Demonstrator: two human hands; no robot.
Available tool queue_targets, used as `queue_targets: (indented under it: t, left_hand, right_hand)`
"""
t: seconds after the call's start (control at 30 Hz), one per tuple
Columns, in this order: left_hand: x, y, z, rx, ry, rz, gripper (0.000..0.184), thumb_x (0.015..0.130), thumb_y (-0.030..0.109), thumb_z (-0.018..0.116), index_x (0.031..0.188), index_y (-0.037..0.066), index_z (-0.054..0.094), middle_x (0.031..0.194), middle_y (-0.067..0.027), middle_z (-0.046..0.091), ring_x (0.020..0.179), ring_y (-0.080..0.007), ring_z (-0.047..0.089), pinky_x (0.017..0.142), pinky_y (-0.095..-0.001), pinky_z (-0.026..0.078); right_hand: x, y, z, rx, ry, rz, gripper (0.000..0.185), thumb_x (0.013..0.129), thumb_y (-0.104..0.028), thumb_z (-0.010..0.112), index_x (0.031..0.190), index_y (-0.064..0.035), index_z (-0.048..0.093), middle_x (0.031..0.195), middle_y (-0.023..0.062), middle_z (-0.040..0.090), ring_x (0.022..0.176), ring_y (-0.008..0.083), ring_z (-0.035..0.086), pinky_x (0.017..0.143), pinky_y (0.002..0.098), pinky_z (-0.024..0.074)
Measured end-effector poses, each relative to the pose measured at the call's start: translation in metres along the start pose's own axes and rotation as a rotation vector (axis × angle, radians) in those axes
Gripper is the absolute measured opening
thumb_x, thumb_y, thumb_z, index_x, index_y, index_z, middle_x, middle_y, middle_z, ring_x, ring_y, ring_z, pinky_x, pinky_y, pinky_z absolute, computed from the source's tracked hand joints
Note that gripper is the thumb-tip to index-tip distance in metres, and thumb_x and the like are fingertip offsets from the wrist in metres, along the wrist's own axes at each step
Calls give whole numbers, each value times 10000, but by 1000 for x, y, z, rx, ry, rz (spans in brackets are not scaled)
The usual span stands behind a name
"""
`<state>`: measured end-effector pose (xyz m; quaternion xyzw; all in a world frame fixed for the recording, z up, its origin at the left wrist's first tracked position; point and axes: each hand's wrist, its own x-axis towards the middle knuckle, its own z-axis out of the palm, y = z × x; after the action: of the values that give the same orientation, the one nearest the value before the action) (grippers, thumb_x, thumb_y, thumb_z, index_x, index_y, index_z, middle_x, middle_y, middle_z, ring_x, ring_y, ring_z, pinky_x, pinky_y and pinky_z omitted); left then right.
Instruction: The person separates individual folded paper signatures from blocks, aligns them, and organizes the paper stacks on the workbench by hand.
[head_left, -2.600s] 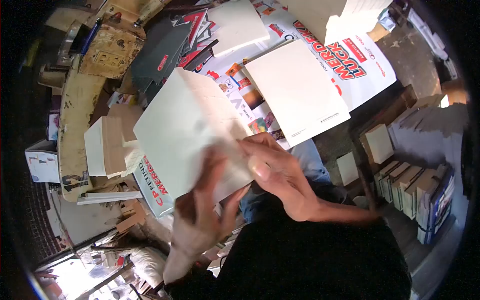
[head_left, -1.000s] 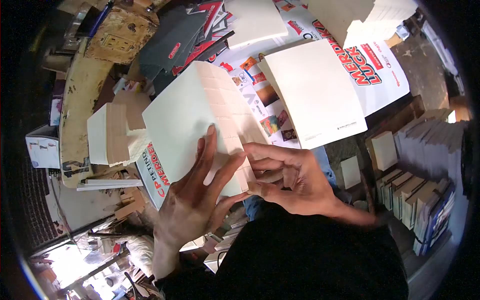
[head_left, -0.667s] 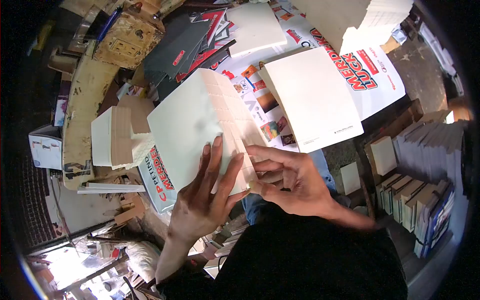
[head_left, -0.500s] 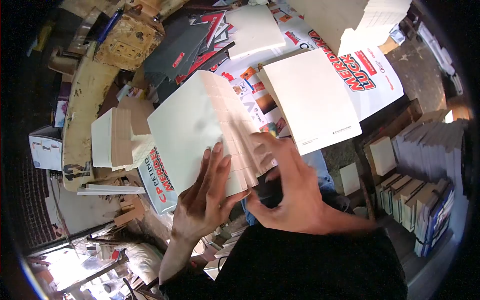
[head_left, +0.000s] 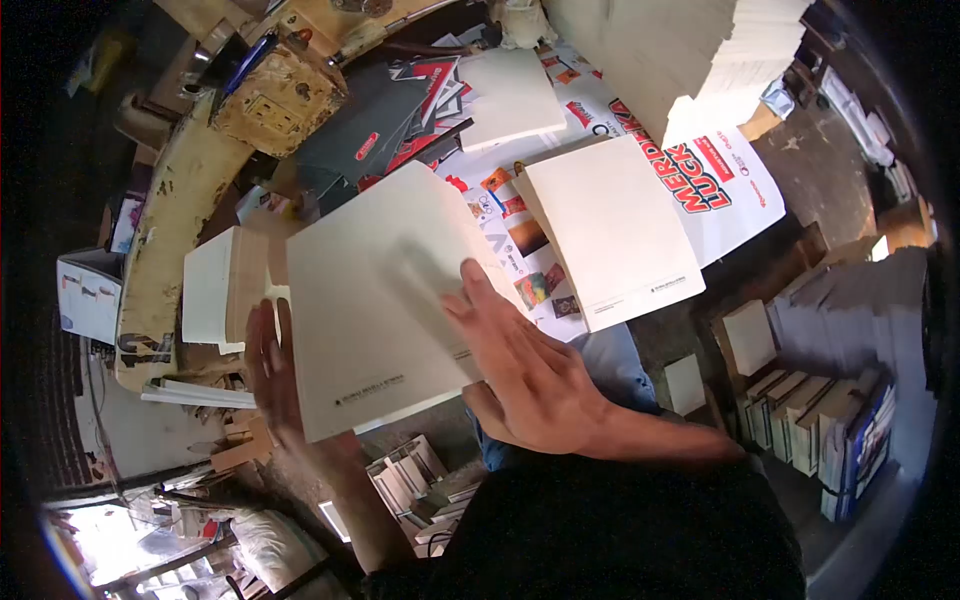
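Note:
A stack of cream paper (head_left: 380,290) with small print along its lower edge lies in front of me. My left hand (head_left: 275,385) is at its left edge, fingers stretched upward and slightly blurred. On its right side rests my right hand (head_left: 525,370), fingers extended over the top page and thumb near the lower right edge. To the right, another cream paper block (head_left: 620,230) lies on a printed banner (head_left: 740,200). A thick paper block (head_left: 212,285) stands close beyond my left hand.
Dark covers (head_left: 360,130) and a pale block (head_left: 510,95) lie at the back. A tall paper stack (head_left: 650,50) stands at the back right. Books (head_left: 820,420) line the lower right. A stained wooden box (head_left: 275,105) sits at the back left.
The stack's top page now lies flat with print showing, and its stepped edge is mostly out of sight. My left hand has moved to the left edge; my right hand has moved onto the page.

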<state>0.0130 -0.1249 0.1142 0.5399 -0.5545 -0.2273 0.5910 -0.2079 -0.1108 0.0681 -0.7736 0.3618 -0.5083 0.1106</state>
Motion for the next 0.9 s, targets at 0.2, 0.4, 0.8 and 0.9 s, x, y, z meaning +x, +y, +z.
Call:
queue_targets:
  t: [0.2, 0.4, 0.8, 0.9]
  left_hand:
    - [-56, -83, -44, 304, -198, -80, 787, 901, 401, 635, 1493, -23, 337, 1547, -170, 357, 1415, -356, 364, 1126, -519, 341]
    - [-34, -1, 56, 1025, -731, 458, 762, 937, 467, 537, 1520, 22, 329, 1585, -212, 273, 1489, -418, 183, 1189, -590, 134]
    - [-32, 3, 52, 954, -804, 417, 881, 856, 468, 670, 1521, 12, 314, 1596, -218, 256, 1490, -378, 226, 1201, -564, 121]
    - [-35, -3, 44, 827, -689, 499, 712, 887, 368, 652, 1453, -5, 437, 1501, -232, 428, 1402, -386, 409, 1167, -536, 270]
  right_hand:
    - [16, -20, -15, 91, 20, 222, 761, 752, 40, 681, 1429, 110, 339, 1472, 338, 376, 1213, 402, 593, 958, 467, 520]
    - [-11, 11, -18, 278, 214, 421, 395, 854, 7, 673, 1235, 36, 572, 1089, 187, 684, 816, 247, 707, 743, 337, 568]
    - [-68, 58, -28, 1062, 834, 1108, 423, 944, -81, 644, 1317, 27, 479, 1264, 170, 587, 1144, 222, 618, 936, 363, 564]
    - [-80, 70, -45, 1013, 813, 1199, 363, 960, -144, 643, 1248, 56, 549, 1153, 179, 658, 1007, 219, 688, 802, 336, 620]
